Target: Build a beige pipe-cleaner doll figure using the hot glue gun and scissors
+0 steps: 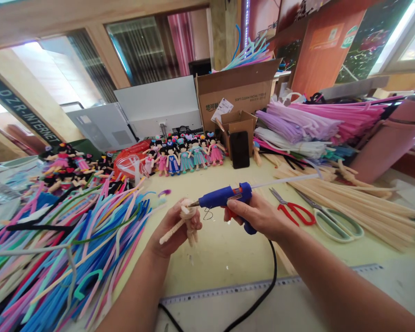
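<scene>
Head: glue gun (217,198) held; pipe-cleaners (248,54) in carton (244,90).

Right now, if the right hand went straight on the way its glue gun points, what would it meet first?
The nozzle of the blue glue gun in the right hand would probably meet the beige figure in the left hand first; whether they already touch is unclear.

Smooth blue plastic covers the glue gun (224,197), its tip (194,204) bare metal. The cream figure (187,213) looks fuzzy and fibrous. The red-handled scissors (301,213) combine metal and plastic; the large box (240,87) is matt cardboard, the phone (240,150) sleek, the tabletop (214,258) smooth.
</scene>
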Available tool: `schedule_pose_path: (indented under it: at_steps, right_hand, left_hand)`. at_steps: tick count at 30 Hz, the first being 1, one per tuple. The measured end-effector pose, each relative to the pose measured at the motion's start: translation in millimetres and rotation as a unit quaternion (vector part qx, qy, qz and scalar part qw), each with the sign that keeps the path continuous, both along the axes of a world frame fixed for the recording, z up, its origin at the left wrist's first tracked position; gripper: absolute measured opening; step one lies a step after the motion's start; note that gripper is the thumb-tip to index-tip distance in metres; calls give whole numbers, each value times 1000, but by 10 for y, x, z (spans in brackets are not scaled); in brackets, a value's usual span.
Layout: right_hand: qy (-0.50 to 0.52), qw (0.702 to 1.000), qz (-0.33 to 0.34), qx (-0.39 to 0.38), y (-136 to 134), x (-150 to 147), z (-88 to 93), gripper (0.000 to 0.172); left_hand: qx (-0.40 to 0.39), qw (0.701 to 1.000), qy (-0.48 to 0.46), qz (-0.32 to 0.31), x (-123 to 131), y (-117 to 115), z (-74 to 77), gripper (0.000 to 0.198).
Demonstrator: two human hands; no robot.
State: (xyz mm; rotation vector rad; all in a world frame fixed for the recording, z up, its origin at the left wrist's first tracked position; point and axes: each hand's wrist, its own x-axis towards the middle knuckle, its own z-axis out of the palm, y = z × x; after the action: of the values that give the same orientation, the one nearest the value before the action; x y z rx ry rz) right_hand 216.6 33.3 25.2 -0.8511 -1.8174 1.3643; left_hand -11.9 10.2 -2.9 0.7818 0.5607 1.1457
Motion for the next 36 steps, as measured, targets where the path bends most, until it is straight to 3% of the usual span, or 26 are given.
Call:
schedule_pose_path:
  at_steps: [18,26,36]
  right_hand:
    - [5,1000,-24,-2,17,-27,-44,39]
    - [-12,999,-43,-6,9,-30,-40,39]
    - [-33,998,-50,-3,16,-25,-69,42]
  left_hand:
    - [15,1000,16,-4,-2,-18,3,25]
    - [11,1000,19,-8,-9,-16,5,16]
    - [9,1000,18,-5,-5,-20,7,18]
